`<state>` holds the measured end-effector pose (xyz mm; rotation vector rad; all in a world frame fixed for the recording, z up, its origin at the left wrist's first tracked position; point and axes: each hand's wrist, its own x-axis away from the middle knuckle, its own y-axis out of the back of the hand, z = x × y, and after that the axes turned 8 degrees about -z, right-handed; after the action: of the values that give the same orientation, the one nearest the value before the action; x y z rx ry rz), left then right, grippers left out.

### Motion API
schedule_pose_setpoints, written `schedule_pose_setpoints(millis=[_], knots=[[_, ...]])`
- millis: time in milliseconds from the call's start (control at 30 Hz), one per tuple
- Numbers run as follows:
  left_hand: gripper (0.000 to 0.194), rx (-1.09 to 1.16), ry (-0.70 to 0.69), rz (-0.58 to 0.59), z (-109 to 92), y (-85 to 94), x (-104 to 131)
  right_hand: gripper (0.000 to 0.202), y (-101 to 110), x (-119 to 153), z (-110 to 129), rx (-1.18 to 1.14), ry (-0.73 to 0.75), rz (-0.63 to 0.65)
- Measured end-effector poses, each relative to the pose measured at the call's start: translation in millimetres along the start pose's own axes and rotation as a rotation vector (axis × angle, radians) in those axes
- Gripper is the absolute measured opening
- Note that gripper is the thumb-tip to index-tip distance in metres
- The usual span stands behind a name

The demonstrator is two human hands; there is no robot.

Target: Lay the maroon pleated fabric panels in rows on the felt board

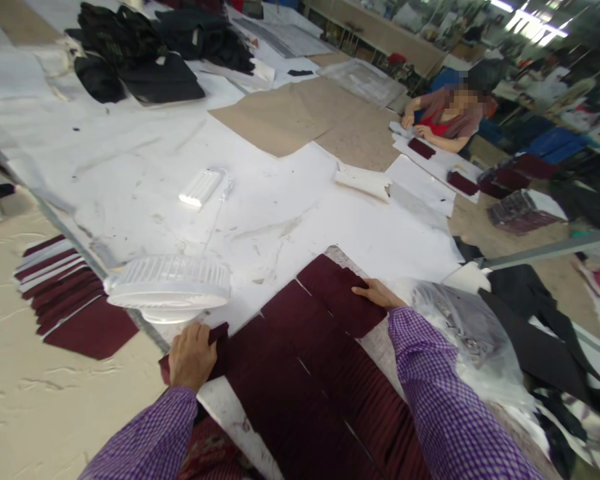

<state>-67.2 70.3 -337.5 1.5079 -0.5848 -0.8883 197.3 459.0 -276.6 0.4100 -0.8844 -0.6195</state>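
Rows of overlapping maroon fabric pieces [305, 360] lie fanned out on the table in front of me. My left hand [191, 357] grips the near-left end of one row, fingers curled over a maroon piece. My right hand [377, 294] rests flat on the far-right maroon piece [337, 293], fingers pressed on its edge. Both sleeves are purple checked.
A white round fan [167, 287] sits just beyond my left hand. Another fanned stack of maroon pieces [70, 297] lies left. A clear plastic bag [467, 327] and black fabric [535, 320] lie right. A seated person [447, 117] works at the far right. Black garments [135, 50] are piled far back.
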Motion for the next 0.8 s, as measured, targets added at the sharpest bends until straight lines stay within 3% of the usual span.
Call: schedule_pose_setpoints(millis=[267,800], knots=[[0.02,-0.03,-0.007,0.001,-1.1,-2.0,-0.4,0.026,-7.1,-19.0,-8.7,0.267,0.056,-0.111],[0.022,-0.09,-0.044,-0.015,-2.2,-0.8,-1.6,0.027,-4.8,-26.8,-13.2,0.327,0.136,-0.079]])
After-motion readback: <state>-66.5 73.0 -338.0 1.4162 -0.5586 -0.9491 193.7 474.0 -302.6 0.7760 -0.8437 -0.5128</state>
